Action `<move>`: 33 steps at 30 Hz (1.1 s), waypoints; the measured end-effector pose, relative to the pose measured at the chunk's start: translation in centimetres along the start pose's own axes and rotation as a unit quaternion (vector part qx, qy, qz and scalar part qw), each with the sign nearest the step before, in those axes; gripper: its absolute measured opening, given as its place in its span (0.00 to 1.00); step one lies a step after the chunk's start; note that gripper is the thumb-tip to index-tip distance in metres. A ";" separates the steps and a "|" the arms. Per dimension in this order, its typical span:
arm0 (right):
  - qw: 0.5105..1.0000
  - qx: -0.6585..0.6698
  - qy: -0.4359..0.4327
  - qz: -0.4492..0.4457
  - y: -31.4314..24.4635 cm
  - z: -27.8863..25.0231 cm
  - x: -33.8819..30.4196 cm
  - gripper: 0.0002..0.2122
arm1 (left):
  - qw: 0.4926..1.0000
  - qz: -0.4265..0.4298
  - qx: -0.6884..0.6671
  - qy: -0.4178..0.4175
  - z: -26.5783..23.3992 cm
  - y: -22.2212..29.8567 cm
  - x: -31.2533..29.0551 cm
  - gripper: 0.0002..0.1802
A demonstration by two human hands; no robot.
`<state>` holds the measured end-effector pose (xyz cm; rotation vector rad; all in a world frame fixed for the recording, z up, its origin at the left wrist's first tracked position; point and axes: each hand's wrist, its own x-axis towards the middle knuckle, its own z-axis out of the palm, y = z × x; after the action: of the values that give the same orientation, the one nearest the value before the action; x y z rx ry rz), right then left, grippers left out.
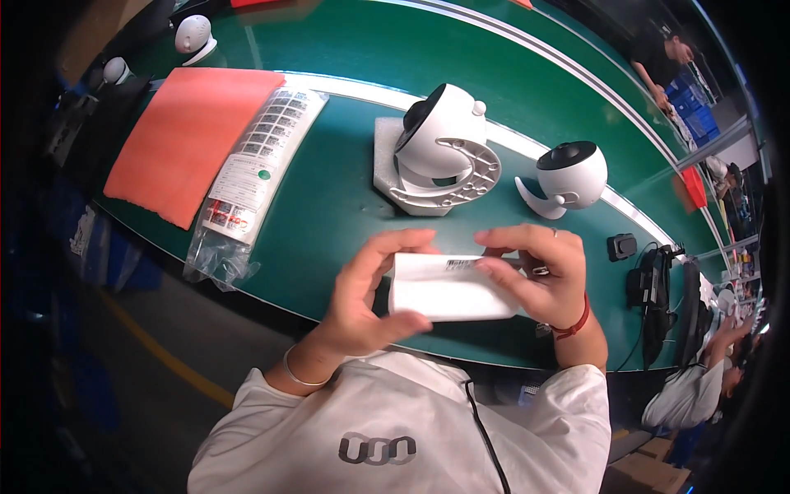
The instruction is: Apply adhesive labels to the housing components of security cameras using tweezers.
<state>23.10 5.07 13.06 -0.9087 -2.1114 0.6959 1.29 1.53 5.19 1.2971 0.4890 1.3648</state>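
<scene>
A white paper sheet (453, 295), curled over and bearing small black print along its upper edge, is between my two hands just above the green table. My left hand (362, 288) curves around its left end, thumb along the lower edge. At the upper right, my right hand (547, 267) pinches the sheet between thumb and fingers. Beyond them, a round white camera (448, 123) with a black front lies tilted on a pale foam block (385, 160), its curved stand's ribbed underside showing. Another white camera (580, 174) rests on its stand to the right.
An orange foam sheet (193, 136) lies left, beside a clear plastic bag (267, 160) of printed label sheets. Further white cameras (194, 37) stand at the far left. A small black block (622, 246) and black cabled device (650, 284) sit right. Other people (658, 66) work beyond.
</scene>
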 end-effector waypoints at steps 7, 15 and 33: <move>0.996 0.081 0.004 0.027 1.1 0.7 -0.2 0.08 | 0.991 0.012 0.133 0.015 0.8 0.4 1.9 0.21; 0.984 0.137 0.114 0.009 0.9 0.4 -0.8 0.14 | 0.970 0.036 0.231 0.062 0.0 0.6 1.4 0.12; 0.993 0.107 0.002 0.043 -0.8 -1.5 -0.5 0.16 | 0.954 -0.020 0.285 0.089 -0.3 0.4 1.9 0.07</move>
<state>24.22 4.46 14.36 -0.8842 -1.9582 0.9443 1.31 3.23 6.17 1.6138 1.0883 1.3625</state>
